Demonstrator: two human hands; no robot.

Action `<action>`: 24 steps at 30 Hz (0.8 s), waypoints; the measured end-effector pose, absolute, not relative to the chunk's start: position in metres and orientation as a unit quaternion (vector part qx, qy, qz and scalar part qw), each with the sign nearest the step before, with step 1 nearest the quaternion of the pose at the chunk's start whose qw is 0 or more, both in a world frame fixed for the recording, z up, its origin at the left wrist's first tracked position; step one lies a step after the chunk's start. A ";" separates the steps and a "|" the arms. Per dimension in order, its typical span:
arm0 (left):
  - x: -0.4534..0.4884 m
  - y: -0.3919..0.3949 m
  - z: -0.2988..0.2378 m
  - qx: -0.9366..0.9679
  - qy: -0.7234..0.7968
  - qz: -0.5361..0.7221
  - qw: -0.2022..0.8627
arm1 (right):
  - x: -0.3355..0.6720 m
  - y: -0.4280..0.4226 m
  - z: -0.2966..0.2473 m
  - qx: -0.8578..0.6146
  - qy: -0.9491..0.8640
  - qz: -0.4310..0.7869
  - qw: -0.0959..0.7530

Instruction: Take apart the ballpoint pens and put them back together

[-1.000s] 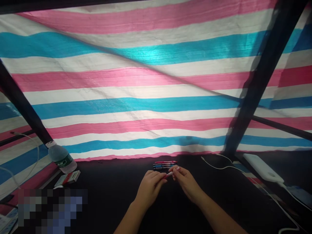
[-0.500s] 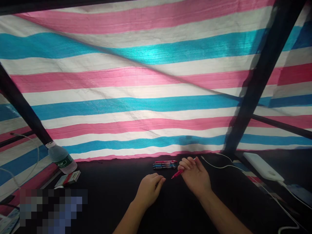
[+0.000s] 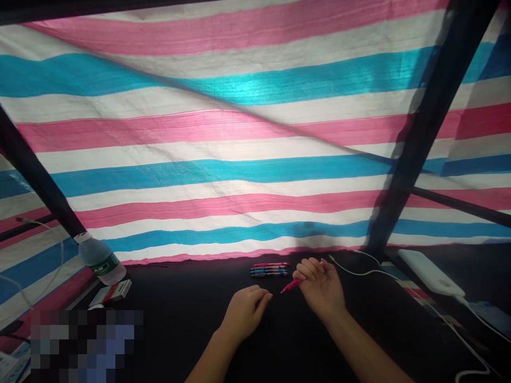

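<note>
My right hand (image 3: 319, 287) is curled round a red pen (image 3: 290, 286), whose tip points left and down over the black table (image 3: 179, 319). My left hand (image 3: 245, 311) rests on the table a little to the left of the pen tip, fingers loosely curled; I cannot see anything in it. Just beyond both hands lies a small row of pens (image 3: 270, 269), red and blue, side by side near the table's far edge.
A striped pink, blue and white tarp (image 3: 239, 159) hangs behind the table. A water bottle (image 3: 99, 259) and a small red-and-white box (image 3: 114, 291) lie at left. A white power bank (image 3: 431, 272) with a white cable (image 3: 359, 272) sits at right. Dark frame poles cross both sides.
One second ago both hands met on a small white-ended piece. They have since parted: the right hand drew back to the right with the red pen, the left settled on the table.
</note>
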State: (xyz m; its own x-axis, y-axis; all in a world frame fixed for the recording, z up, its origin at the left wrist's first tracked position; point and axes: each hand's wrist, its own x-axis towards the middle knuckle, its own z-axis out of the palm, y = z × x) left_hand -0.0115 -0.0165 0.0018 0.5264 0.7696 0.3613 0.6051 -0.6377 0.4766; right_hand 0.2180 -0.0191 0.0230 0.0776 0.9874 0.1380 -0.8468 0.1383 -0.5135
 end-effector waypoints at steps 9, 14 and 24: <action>-0.012 -0.018 0.003 0.859 0.383 0.294 0.169 | 0.218 -0.019 0.023 -0.145 -0.231 0.640 0.719; -0.012 -0.018 0.003 0.858 0.387 0.291 0.173 | 0.219 -0.019 0.022 -0.121 -0.230 0.643 0.721; -0.011 -0.020 0.005 0.811 0.318 0.323 0.370 | 0.219 -0.019 0.023 -0.091 -0.178 0.681 0.705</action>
